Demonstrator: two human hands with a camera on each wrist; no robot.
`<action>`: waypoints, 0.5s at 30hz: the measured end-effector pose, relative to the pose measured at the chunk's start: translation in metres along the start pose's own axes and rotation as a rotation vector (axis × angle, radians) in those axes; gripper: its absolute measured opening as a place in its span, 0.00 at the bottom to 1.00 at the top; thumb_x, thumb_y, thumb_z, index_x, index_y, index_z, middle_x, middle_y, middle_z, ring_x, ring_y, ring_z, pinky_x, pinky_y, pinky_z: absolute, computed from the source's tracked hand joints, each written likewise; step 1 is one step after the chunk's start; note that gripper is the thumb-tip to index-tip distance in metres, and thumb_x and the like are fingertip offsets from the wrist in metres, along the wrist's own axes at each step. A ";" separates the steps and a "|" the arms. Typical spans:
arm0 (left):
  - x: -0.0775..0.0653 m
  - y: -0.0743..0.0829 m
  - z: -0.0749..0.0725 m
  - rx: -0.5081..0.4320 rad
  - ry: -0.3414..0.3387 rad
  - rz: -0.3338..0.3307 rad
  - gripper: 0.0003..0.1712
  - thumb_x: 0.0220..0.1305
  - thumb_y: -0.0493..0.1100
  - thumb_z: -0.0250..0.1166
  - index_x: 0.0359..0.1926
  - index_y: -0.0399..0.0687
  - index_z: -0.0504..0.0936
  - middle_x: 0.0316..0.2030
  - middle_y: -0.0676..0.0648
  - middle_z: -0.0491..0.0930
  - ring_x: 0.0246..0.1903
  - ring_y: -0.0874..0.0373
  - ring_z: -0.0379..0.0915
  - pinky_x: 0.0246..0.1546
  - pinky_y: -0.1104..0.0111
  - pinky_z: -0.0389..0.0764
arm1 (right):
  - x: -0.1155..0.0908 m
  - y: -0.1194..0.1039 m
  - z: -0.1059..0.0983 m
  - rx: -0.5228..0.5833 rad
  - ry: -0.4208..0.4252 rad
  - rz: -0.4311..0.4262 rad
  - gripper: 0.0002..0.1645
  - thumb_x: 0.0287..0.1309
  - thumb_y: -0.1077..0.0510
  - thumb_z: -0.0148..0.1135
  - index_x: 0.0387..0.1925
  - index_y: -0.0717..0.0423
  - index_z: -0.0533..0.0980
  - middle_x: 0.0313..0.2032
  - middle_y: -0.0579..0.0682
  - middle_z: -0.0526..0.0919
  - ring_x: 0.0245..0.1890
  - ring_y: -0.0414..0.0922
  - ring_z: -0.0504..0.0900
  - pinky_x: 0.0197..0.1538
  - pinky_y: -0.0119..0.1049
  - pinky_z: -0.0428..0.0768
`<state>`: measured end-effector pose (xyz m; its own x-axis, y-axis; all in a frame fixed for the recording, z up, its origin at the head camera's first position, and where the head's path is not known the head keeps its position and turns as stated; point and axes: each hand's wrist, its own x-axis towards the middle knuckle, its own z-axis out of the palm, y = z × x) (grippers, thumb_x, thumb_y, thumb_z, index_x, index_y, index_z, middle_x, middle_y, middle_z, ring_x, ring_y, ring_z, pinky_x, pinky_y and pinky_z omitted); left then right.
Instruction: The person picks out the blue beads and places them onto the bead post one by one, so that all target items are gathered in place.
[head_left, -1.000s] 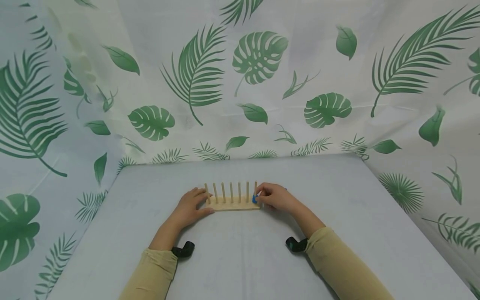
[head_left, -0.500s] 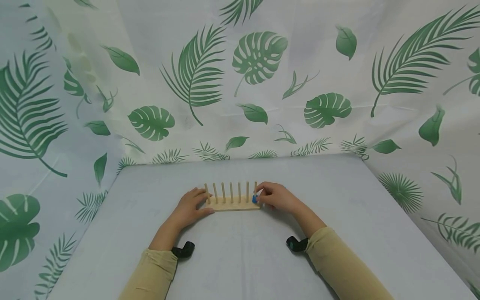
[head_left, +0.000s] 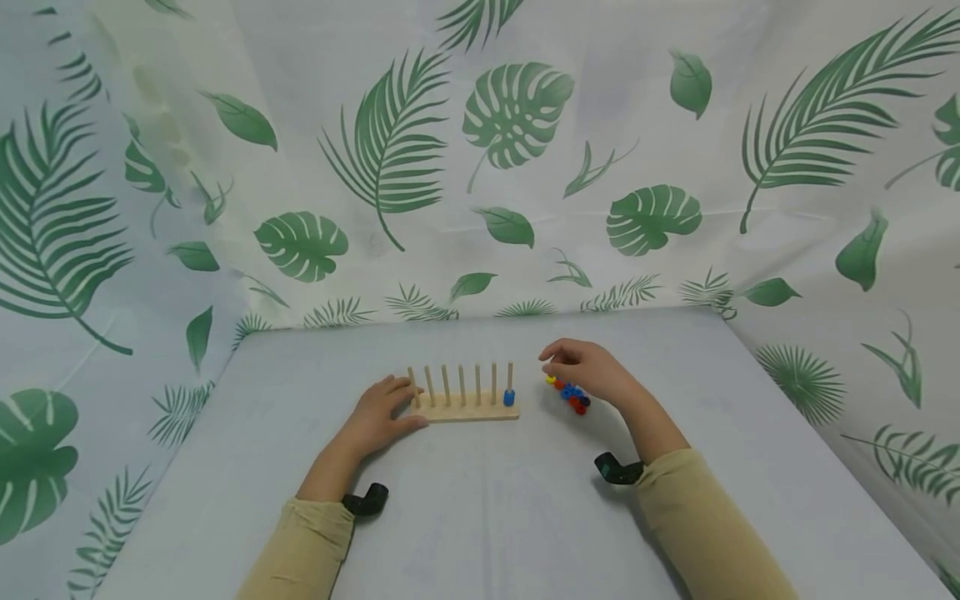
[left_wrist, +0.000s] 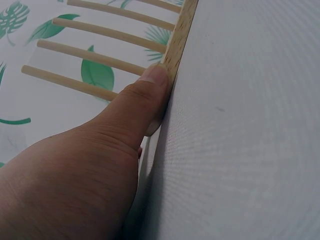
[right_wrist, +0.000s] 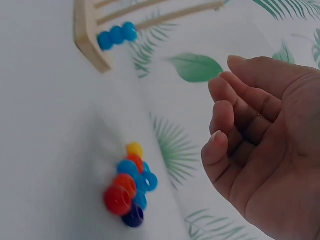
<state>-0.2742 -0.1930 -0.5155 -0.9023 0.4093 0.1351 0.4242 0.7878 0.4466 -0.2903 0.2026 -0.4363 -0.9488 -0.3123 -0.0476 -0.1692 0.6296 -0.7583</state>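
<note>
A wooden peg rack [head_left: 465,412] with a row of upright pegs stands mid-table in the head view. My left hand [head_left: 377,414] holds its left end, the thumb [left_wrist: 155,75] against the front edge and the fingers behind, partly hidden. Three blue beads [right_wrist: 117,36] are stacked at the foot of the rightmost peg. My right hand [head_left: 588,367] hovers above a small pile of beads [right_wrist: 129,182] in red, orange, blue, yellow and dark purple. Its fingers are loosely bent, with nothing between them in the right wrist view.
The white table [head_left: 480,517] runs back to a leaf-printed curtain [head_left: 420,150], with more of it on both sides. A black device is strapped at each wrist, the left strap device [head_left: 367,500] and the right strap device [head_left: 618,469] lying close above the tabletop.
My right hand has let go of the blue beads at the rightmost peg and moved right, over the loose bead pile. My left hand stays at the rack's left end.
</note>
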 end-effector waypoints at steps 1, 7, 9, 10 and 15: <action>0.000 0.000 0.000 -0.003 -0.001 -0.002 0.34 0.61 0.62 0.67 0.65 0.54 0.76 0.69 0.42 0.68 0.74 0.36 0.52 0.73 0.41 0.55 | -0.001 0.002 -0.004 -0.002 0.003 0.006 0.20 0.67 0.46 0.61 0.55 0.50 0.77 0.43 0.58 0.83 0.40 0.55 0.80 0.44 0.45 0.81; 0.001 0.000 0.000 -0.001 -0.002 -0.007 0.34 0.61 0.62 0.67 0.65 0.55 0.76 0.69 0.42 0.68 0.74 0.37 0.52 0.74 0.41 0.55 | -0.003 0.022 -0.022 -0.025 -0.002 0.053 0.22 0.68 0.44 0.60 0.56 0.52 0.76 0.45 0.57 0.82 0.41 0.56 0.78 0.45 0.50 0.81; 0.001 0.000 0.000 0.001 -0.003 -0.007 0.34 0.61 0.62 0.67 0.65 0.55 0.76 0.69 0.42 0.68 0.74 0.37 0.52 0.74 0.41 0.55 | -0.003 0.030 -0.025 -0.035 -0.009 0.067 0.23 0.68 0.45 0.59 0.57 0.53 0.76 0.46 0.56 0.82 0.41 0.54 0.77 0.45 0.47 0.81; 0.001 0.000 0.000 0.001 -0.002 -0.008 0.34 0.61 0.62 0.67 0.65 0.55 0.76 0.69 0.42 0.68 0.74 0.37 0.52 0.74 0.41 0.55 | -0.004 0.034 -0.027 -0.037 -0.013 0.076 0.23 0.68 0.45 0.59 0.57 0.53 0.76 0.46 0.56 0.82 0.42 0.53 0.77 0.45 0.46 0.82; 0.000 -0.001 0.001 0.008 0.006 0.000 0.34 0.62 0.62 0.67 0.65 0.55 0.76 0.69 0.42 0.69 0.73 0.36 0.53 0.73 0.41 0.55 | -0.005 0.051 -0.031 -0.047 -0.043 0.132 0.19 0.67 0.47 0.61 0.52 0.52 0.79 0.43 0.54 0.82 0.38 0.50 0.77 0.40 0.41 0.81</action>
<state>-0.2751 -0.1935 -0.5169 -0.9028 0.4063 0.1406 0.4247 0.7915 0.4396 -0.3029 0.2583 -0.4545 -0.9516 -0.2541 -0.1731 -0.0572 0.6995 -0.7124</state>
